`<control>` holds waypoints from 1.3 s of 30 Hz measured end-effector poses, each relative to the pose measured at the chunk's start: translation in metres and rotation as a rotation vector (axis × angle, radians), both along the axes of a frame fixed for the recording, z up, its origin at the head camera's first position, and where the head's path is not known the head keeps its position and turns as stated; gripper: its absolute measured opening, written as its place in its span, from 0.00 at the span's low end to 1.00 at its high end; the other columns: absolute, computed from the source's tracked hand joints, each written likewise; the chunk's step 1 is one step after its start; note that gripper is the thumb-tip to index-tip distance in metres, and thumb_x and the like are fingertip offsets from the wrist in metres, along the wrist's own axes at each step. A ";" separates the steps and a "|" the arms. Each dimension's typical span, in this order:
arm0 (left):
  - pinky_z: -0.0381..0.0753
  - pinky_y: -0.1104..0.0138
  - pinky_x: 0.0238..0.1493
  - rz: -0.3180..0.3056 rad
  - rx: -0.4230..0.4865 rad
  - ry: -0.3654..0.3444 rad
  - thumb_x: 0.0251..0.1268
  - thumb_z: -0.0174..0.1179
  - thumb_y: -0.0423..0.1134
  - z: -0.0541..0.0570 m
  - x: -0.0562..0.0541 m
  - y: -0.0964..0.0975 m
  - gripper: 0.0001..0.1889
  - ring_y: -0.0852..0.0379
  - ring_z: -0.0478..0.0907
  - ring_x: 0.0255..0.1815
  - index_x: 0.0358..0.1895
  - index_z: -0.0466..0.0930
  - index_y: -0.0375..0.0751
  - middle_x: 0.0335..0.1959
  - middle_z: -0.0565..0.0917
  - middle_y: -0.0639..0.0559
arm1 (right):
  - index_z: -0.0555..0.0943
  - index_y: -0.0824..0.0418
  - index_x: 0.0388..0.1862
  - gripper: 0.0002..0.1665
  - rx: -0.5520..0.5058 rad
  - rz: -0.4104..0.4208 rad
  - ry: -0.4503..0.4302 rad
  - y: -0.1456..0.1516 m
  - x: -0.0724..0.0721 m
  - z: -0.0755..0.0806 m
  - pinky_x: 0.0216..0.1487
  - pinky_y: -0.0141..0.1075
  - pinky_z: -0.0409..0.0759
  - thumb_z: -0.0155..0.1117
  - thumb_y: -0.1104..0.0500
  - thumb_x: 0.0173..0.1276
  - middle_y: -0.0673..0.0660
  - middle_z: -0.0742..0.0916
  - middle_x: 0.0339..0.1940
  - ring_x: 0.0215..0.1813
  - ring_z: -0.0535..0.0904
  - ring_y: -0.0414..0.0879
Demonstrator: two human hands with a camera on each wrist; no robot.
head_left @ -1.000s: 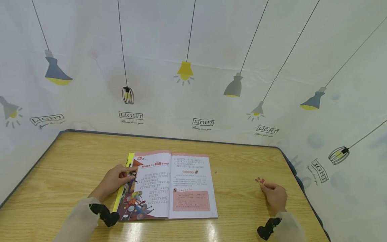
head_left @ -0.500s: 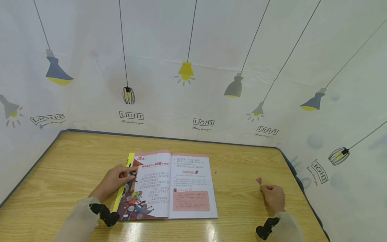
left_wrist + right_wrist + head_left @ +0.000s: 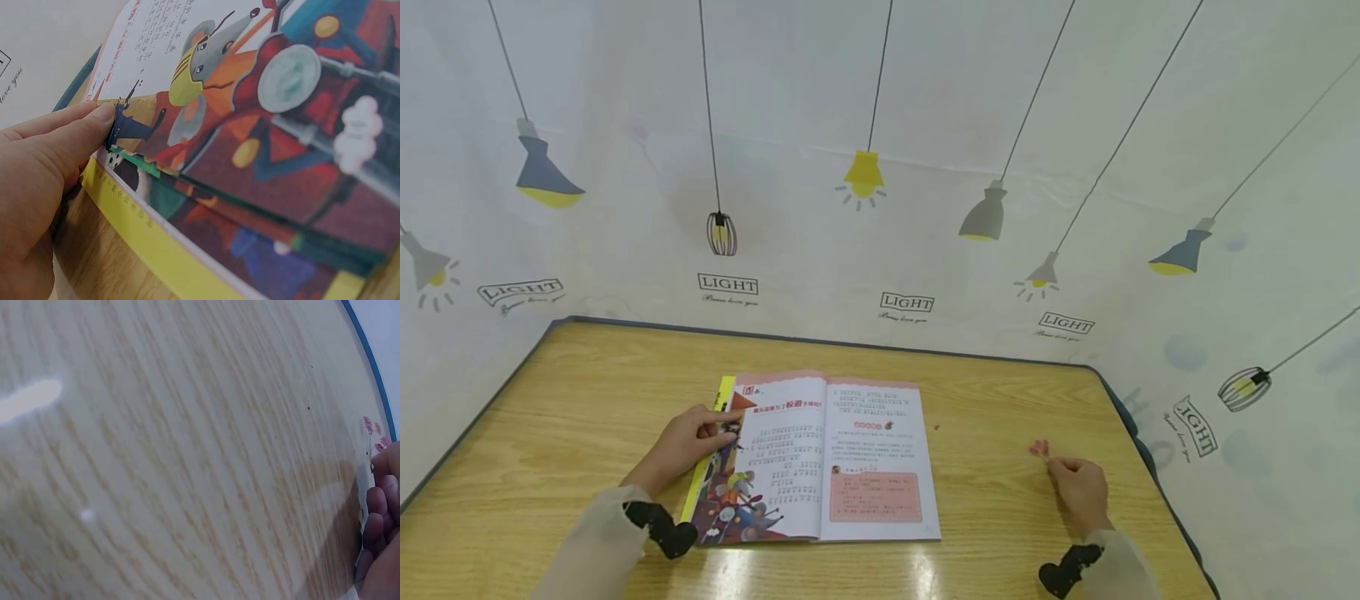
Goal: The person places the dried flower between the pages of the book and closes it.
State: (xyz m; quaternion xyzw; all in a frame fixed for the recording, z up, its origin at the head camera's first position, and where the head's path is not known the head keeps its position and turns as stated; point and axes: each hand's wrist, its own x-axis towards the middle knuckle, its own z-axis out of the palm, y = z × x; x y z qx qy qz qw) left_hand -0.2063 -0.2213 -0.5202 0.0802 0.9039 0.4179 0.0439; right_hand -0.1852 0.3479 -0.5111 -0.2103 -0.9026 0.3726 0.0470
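An open magazine (image 3: 880,454) lies on the table, with a mouse cartoon (image 3: 215,53) on its left page. My left hand (image 3: 679,443) pinches that page's outer edge, thumb on top, with other fingers hidden beneath. In the left wrist view, more pages and a yellow-edged cover (image 3: 140,247) fan out below the thumb (image 3: 94,128). Right of the magazine, my right hand (image 3: 1081,490) pinches a small, thin piece with pink flower shapes (image 3: 1040,447) between thumb and forefinger. At the right wrist view's edge, its pink blossoms (image 3: 369,426) show beyond the curled fingers (image 3: 375,528).
The wood-grain table (image 3: 1000,525) has a dark blue rim (image 3: 820,342). Behind it hangs a pale cloth (image 3: 790,100) printed with lamps. A tiny reddish speck (image 3: 936,427) sits on the table just right of the magazine.
The pink flower piece has turned in my right fingers, from spread to narrow and back to wider. My right hand has shifted slightly. The left hand and magazine stay put.
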 end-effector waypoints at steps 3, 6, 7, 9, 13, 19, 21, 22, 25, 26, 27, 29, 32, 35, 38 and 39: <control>0.62 0.66 0.28 -0.003 0.000 0.001 0.60 0.61 0.40 0.000 -0.001 0.000 0.20 0.54 0.63 0.27 0.56 0.77 0.41 0.26 0.67 0.50 | 0.81 0.75 0.40 0.19 -0.013 0.000 0.001 -0.002 0.001 0.002 0.31 0.33 0.70 0.57 0.58 0.61 0.64 0.84 0.35 0.38 0.76 0.54; 0.62 0.66 0.28 -0.008 0.002 0.007 0.60 0.61 0.40 0.000 -0.001 0.000 0.20 0.54 0.63 0.27 0.56 0.77 0.40 0.26 0.67 0.50 | 0.81 0.75 0.41 0.19 -0.021 -0.009 0.022 -0.005 0.002 0.004 0.33 0.34 0.71 0.58 0.58 0.62 0.66 0.84 0.37 0.41 0.76 0.56; 0.62 0.66 0.28 -0.007 0.004 0.009 0.60 0.61 0.40 0.000 -0.001 0.000 0.20 0.54 0.63 0.27 0.56 0.77 0.40 0.26 0.67 0.50 | 0.81 0.75 0.41 0.20 -0.022 -0.010 0.031 -0.006 0.002 0.004 0.33 0.34 0.71 0.58 0.58 0.62 0.66 0.83 0.38 0.42 0.76 0.56; 0.62 0.66 0.28 -0.010 0.005 0.011 0.60 0.61 0.40 -0.001 -0.001 0.000 0.20 0.54 0.63 0.26 0.56 0.77 0.40 0.26 0.67 0.50 | 0.80 0.76 0.41 0.20 -0.023 -0.010 0.055 -0.010 0.002 0.005 0.34 0.36 0.71 0.58 0.57 0.62 0.67 0.83 0.38 0.42 0.76 0.58; 0.62 0.66 0.27 -0.014 0.008 0.005 0.60 0.61 0.41 -0.002 -0.001 -0.001 0.20 0.54 0.63 0.26 0.56 0.77 0.41 0.26 0.67 0.50 | 0.80 0.76 0.40 0.21 -0.030 -0.025 0.095 -0.021 0.001 0.009 0.33 0.36 0.71 0.59 0.56 0.63 0.66 0.83 0.36 0.40 0.76 0.57; 0.62 0.66 0.27 -0.016 0.005 0.005 0.60 0.61 0.42 -0.002 -0.001 -0.001 0.21 0.54 0.63 0.27 0.56 0.76 0.41 0.26 0.67 0.50 | 0.79 0.74 0.43 0.21 -0.154 -0.037 0.076 -0.044 0.000 0.018 0.32 0.32 0.71 0.59 0.56 0.62 0.62 0.82 0.36 0.34 0.73 0.44; 0.62 0.66 0.27 -0.016 0.002 0.008 0.60 0.61 0.43 -0.002 -0.001 0.000 0.21 0.54 0.63 0.27 0.56 0.76 0.41 0.26 0.67 0.50 | 0.79 0.74 0.43 0.20 -0.191 -0.028 0.078 -0.053 0.000 0.020 0.32 0.31 0.71 0.59 0.56 0.63 0.61 0.82 0.36 0.33 0.72 0.42; 0.62 0.66 0.27 -0.017 0.002 0.007 0.60 0.61 0.43 -0.002 -0.001 0.000 0.21 0.54 0.63 0.27 0.56 0.76 0.41 0.26 0.67 0.50 | 0.79 0.74 0.43 0.20 -0.207 -0.025 0.082 -0.057 0.000 0.021 0.31 0.30 0.71 0.59 0.57 0.63 0.61 0.82 0.35 0.33 0.72 0.42; 0.62 0.65 0.28 -0.014 -0.002 0.006 0.60 0.60 0.43 -0.001 -0.001 -0.001 0.21 0.54 0.63 0.27 0.56 0.76 0.41 0.26 0.67 0.50 | 0.80 0.74 0.43 0.19 -0.248 -0.017 0.103 -0.071 0.000 0.023 0.31 0.30 0.71 0.59 0.58 0.62 0.59 0.82 0.34 0.33 0.72 0.41; 0.62 0.65 0.28 -0.013 -0.003 0.005 0.60 0.60 0.43 -0.001 -0.001 -0.001 0.21 0.54 0.63 0.27 0.56 0.76 0.41 0.26 0.67 0.50 | 0.80 0.74 0.42 0.18 -0.263 -0.021 0.114 -0.075 0.000 0.023 0.31 0.30 0.71 0.60 0.59 0.62 0.58 0.82 0.33 0.32 0.72 0.40; 0.62 0.65 0.28 -0.012 -0.004 0.004 0.60 0.60 0.43 -0.001 -0.001 -0.001 0.21 0.54 0.63 0.27 0.56 0.76 0.41 0.26 0.67 0.50 | 0.80 0.74 0.42 0.18 -0.275 -0.026 0.116 -0.080 0.000 0.023 0.31 0.30 0.71 0.60 0.59 0.62 0.58 0.82 0.33 0.32 0.72 0.40; 0.62 0.65 0.28 -0.011 -0.003 0.003 0.60 0.60 0.42 -0.001 -0.001 -0.001 0.21 0.54 0.63 0.27 0.56 0.76 0.41 0.26 0.67 0.50 | 0.80 0.73 0.42 0.18 -0.305 -0.047 0.117 -0.088 0.000 0.024 0.31 0.30 0.71 0.59 0.58 0.61 0.59 0.82 0.34 0.33 0.72 0.41; 0.62 0.65 0.28 -0.013 0.000 0.001 0.60 0.61 0.42 0.001 0.000 0.000 0.20 0.54 0.63 0.27 0.56 0.77 0.41 0.26 0.67 0.50 | 0.79 0.73 0.44 0.19 -0.354 -0.075 0.109 -0.100 0.000 0.023 0.33 0.31 0.71 0.59 0.58 0.62 0.61 0.81 0.39 0.35 0.71 0.42; 0.62 0.65 0.27 -0.015 -0.004 0.003 0.60 0.61 0.41 0.001 0.000 0.000 0.20 0.54 0.63 0.26 0.56 0.77 0.40 0.26 0.67 0.50 | 0.79 0.73 0.45 0.20 -0.393 -0.088 0.092 -0.112 0.001 0.022 0.35 0.32 0.70 0.59 0.56 0.63 0.62 0.80 0.42 0.38 0.71 0.45; 0.62 0.65 0.27 -0.016 -0.010 0.004 0.60 0.60 0.41 0.001 -0.001 0.000 0.20 0.54 0.63 0.26 0.56 0.77 0.40 0.26 0.67 0.50 | 0.80 0.73 0.44 0.20 -0.425 -0.096 0.097 -0.124 0.001 0.021 0.35 0.32 0.70 0.59 0.56 0.63 0.62 0.81 0.41 0.38 0.71 0.46; 0.62 0.65 0.27 -0.015 -0.012 0.004 0.60 0.60 0.42 0.001 -0.001 -0.001 0.20 0.54 0.63 0.26 0.56 0.77 0.40 0.26 0.67 0.50 | 0.80 0.73 0.44 0.20 -0.435 -0.097 0.102 -0.129 0.001 0.020 0.35 0.32 0.70 0.59 0.57 0.62 0.61 0.81 0.40 0.38 0.71 0.46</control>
